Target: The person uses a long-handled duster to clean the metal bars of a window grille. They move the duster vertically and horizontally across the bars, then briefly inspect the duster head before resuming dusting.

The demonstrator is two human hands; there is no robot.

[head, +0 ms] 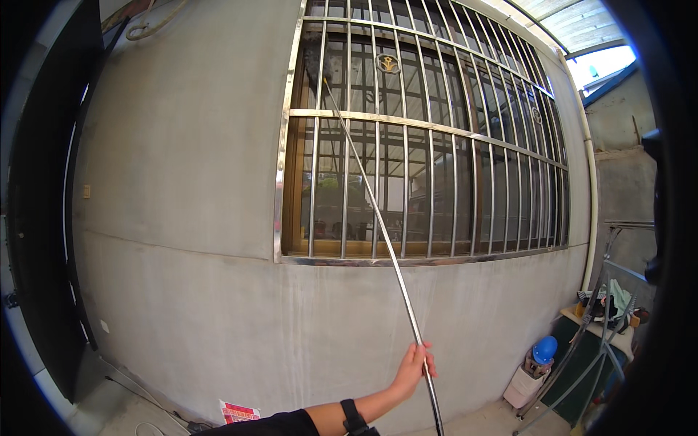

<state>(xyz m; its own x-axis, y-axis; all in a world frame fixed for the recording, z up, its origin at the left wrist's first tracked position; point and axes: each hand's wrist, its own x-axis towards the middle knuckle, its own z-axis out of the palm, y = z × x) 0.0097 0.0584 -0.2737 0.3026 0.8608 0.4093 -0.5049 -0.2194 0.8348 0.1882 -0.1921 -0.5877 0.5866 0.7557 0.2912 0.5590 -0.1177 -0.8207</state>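
Observation:
My left hand is closed around a long metal telescopic pole at the lower middle of the view. The pole slants up and to the left across a barred window. At its far end, past a small yellow joint, a dark fluffy duster head lies behind the stainless-steel bars, by the upper left of the window pane. Whether it touches the glass I cannot tell. A black band is on my left wrist. My right hand is out of view, and the pole's lower end runs past the picture's bottom edge.
A grey wall surrounds the window, with a dark door at far left. Cables lie on the floor. At lower right are a blue helmet, a pale container, a metal folding frame and a cluttered table.

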